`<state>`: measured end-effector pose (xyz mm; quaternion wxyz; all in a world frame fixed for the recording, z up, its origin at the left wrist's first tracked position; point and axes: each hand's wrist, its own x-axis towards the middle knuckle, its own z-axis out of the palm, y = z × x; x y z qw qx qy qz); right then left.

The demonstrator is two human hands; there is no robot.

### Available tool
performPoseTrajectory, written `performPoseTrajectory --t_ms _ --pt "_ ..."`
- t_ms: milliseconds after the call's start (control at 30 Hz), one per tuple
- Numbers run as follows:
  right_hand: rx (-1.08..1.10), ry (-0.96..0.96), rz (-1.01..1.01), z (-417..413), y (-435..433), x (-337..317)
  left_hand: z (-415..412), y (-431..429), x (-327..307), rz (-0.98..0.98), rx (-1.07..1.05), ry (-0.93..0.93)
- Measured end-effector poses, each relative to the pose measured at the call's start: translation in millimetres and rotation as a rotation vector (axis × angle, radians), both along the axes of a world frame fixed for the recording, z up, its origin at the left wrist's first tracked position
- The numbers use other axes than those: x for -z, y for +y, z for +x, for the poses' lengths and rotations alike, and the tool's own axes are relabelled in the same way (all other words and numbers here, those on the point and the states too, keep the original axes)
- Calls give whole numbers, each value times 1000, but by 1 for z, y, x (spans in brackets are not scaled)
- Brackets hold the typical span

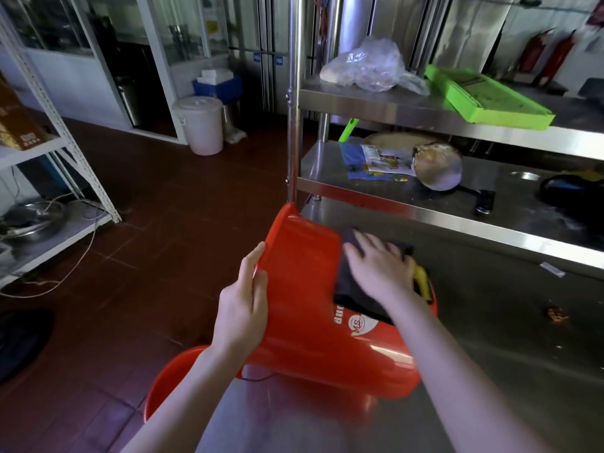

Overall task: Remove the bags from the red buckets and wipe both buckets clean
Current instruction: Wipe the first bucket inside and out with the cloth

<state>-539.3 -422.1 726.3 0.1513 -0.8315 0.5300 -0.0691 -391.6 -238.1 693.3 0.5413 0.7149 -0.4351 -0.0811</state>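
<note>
Where the bucket [304,289] tilts, a steel post [294,109] flanks its rim.

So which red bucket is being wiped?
The bucket on its side on the steel table: left hand grips its rim, right hand presses a dark cloth on it. The other bucket sits lower, untouched.

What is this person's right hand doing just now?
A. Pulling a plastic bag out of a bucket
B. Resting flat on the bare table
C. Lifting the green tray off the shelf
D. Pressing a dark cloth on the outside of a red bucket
D: the right hand lies with straight fingers on the dark cloth, against the outer wall of the tipped red bucket, whose rim the left hand grips.
</note>
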Motion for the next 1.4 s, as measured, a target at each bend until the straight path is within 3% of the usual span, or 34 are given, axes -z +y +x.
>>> performPoseTrajectory --t_ms 133,233,433,500,600,700,767,867,1033,1167,1267,1400 --pt "-344 -62 -286 60 64 -8 8 8 3 -5 -12 15" --pt "-371 -86 -431 59 93 3 19 5 -15 85 -26 19" --pt "-430 -190 -486 40 119 20 37 -72 -65 343 -101 137" --pt "-384 -194 -469 25 106 18 32 -73 -67 318 -104 68" --pt "-151 -108 -430 -8 71 18 18 -50 -61 197 -99 11" --pt "106 -4 -175 -50 21 20 1 -25 -45 47 -48 31" --pt "148 -23 -28 -61 -3 18 -11 -17 -32 9 -43 43" --pt "52 -40 -148 -33 0 11 -13 -19 -22 0 -46 59" --pt "-335 -175 -431 49 81 5 1 -25 -19 22 -100 3" --pt "-351 -179 -472 31 69 11 -10 -24 -14 -12 -74 15" --pt "-106 -68 -366 -17 26 16 -16 -18 -6 -31 -12 45" --pt "166 -15 61 -49 -26 9 -15 -4 3 -76 14 48"
